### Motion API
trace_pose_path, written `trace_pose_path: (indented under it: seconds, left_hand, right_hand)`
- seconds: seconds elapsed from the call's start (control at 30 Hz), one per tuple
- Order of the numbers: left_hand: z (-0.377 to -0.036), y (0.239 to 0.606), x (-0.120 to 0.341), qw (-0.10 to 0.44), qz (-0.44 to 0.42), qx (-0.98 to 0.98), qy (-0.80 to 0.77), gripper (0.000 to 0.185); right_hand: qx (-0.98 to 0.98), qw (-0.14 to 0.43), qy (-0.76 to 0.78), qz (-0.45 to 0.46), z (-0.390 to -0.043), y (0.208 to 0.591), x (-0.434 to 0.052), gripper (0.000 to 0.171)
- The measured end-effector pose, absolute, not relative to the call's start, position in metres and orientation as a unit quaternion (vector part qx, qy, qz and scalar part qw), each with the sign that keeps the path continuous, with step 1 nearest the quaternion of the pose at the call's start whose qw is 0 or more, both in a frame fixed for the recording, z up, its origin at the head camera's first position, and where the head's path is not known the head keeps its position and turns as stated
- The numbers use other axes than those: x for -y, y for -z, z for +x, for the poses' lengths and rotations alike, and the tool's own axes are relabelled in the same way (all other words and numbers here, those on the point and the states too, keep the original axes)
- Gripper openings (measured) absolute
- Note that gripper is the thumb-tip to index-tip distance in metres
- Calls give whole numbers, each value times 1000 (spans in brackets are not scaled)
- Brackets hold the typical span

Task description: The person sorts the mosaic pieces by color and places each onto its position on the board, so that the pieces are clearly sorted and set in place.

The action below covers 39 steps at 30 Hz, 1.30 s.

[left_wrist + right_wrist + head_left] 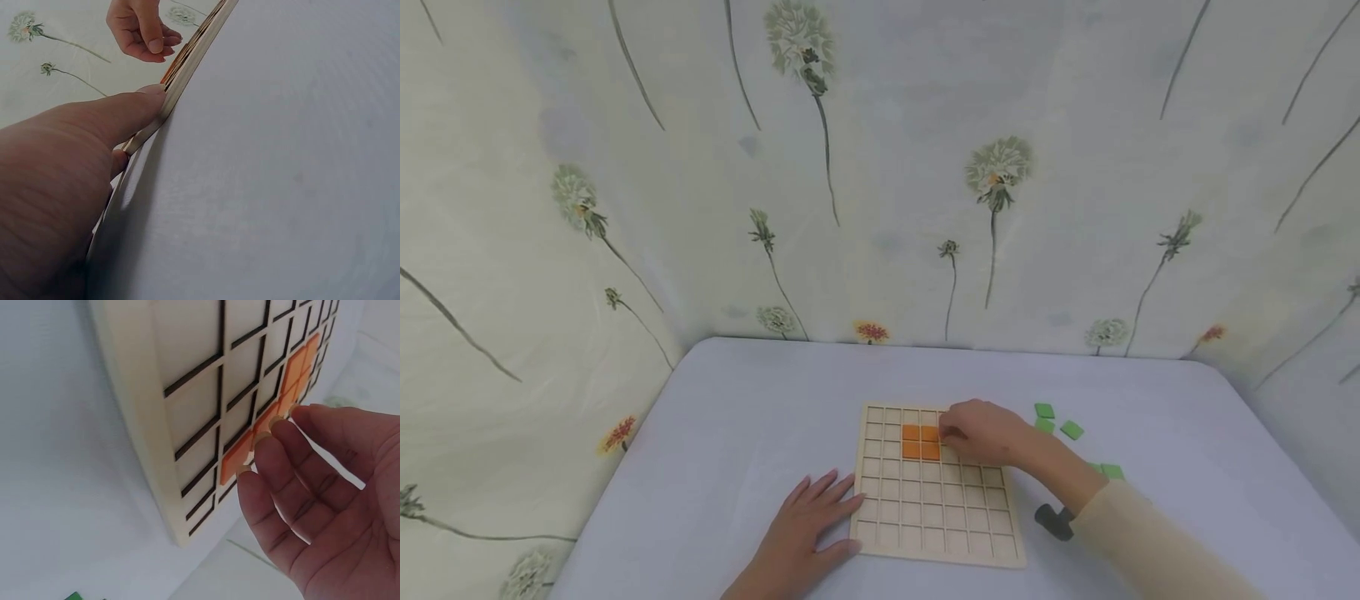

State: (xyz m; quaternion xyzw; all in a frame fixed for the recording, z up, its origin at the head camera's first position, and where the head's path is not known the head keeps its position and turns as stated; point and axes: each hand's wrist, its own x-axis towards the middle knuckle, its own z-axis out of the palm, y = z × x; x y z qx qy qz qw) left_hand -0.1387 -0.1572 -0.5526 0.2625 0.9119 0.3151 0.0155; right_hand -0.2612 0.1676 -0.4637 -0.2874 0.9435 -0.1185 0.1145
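A pale wooden grid board [936, 500] lies flat on the white table [737, 433]. A block of orange tiles [921, 442] fills cells near its far edge. My right hand [955, 432] reaches over the board's far right part, and its fingertips [247, 469] press on one more orange tile [236, 461] seated in a cell beside the others [299, 362]. My left hand [820, 517] lies flat on the table with straight fingers. Its thumb [134, 106] rests against the board's left edge [187, 62]. The right hand [140, 28] shows beyond that edge in the left wrist view.
Several loose green tiles [1071, 430] lie on the table to the right of the board, and more [1112, 471] sit near my right forearm. A cloth with a flower print [880, 167] hangs behind and at both sides of the table.
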Motion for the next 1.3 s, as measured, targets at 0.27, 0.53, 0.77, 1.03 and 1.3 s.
trace_pose_path:
  seconds: [0.27, 0.53, 0.77, 1.03, 1.3]
  left_hand:
    - [-139, 551, 156, 19, 263, -912, -314, 59]
    - [-139, 553, 156, 7, 264, -911, -316, 58]
    - [-139, 553, 157, 12, 267, -910, -318, 59]
    - [-139, 553, 156, 16, 264, -909, -321, 58]
    - [-139, 556, 157, 13, 262, -911, -318, 59]
  right_hand:
    - [-948, 116, 117, -274, -257, 463, -176, 9]
    - [-950, 117, 118, -265, -256, 467, -189, 8]
    - [-953, 113, 128, -251, -251, 466, -203, 9]
    - [-952, 115, 150, -239, -246, 455, -223, 11]
    - [-959, 124, 170, -191, -246, 448, -245, 39]
